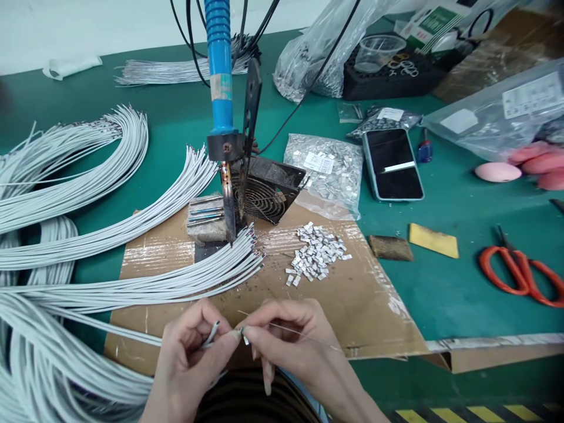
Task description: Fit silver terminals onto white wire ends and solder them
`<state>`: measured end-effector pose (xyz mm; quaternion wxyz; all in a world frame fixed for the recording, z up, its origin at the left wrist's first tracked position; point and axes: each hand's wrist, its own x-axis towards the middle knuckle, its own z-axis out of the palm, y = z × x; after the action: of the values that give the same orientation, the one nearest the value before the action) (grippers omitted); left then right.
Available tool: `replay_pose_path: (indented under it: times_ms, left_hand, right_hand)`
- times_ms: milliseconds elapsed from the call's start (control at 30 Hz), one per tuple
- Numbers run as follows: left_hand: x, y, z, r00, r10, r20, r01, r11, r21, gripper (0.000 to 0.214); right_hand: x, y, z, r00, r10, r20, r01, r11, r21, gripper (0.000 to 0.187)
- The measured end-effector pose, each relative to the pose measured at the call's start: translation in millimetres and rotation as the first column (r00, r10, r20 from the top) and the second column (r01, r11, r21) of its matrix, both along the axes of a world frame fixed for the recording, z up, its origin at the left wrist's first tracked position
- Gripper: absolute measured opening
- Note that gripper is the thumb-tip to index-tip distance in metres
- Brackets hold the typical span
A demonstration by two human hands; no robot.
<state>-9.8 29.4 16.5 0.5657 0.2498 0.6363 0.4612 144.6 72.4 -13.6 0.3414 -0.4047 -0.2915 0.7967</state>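
Near the table's front edge, my left hand is closed with thumb and forefinger pinching the end of a white wire; more white wire runs into it from the left. My right hand meets it fingertip to fingertip, pinching a small silvery metal tab. A thin bright strand, like solder wire, passes across the right hand's fingers. The fingers hide exactly how tab and wire touch. Beyond the hands lies a loose pile of similar small metal tabs on the cardboard.
A blue-handled soldering iron points down on its stand just ahead. White wire bundles fill the left side. Behind are a small fan, a bag of tabs and a phone. Red-handled scissors lie at right.
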Motion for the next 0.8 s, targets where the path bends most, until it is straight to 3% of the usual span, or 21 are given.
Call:
replay_pose_path:
  times_ms: [167,433,700,767,800]
  left_hand:
    - [-5.5,6.5,0.2,0.996,-0.084,-0.006,0.084,0.996,-0.034,0.037]
    - [-2.9,17.0,4.1,0.994,-0.067,-0.085,0.062,0.996,-0.069,0.033]
    - [14.0,9.4,7.8,0.986,0.052,-0.159,-0.056,0.998,-0.023,0.038]
    - [16.9,7.8,7.9,0.990,0.069,-0.124,-0.072,0.997,-0.024,0.042]
    - [17.4,7.4,7.9,0.993,0.077,-0.091,-0.079,0.997,-0.022,0.044]
  right_hand:
    - [4.3,3.0,6.1,0.990,0.047,0.136,-0.060,0.994,0.094,0.014]
    - [2.2,8.1,19.9,0.967,0.052,0.250,-0.105,0.973,0.203,0.014]
    - [-9.1,-6.2,8.3,0.968,-0.125,0.218,0.085,0.979,0.184,0.018]
    - [-15.0,-11.9,9.2,0.923,-0.241,0.298,0.144,0.939,0.314,0.017]
    - [-17.7,-14.6,9.6,0.886,-0.315,0.339,0.155,0.892,0.425,0.015]
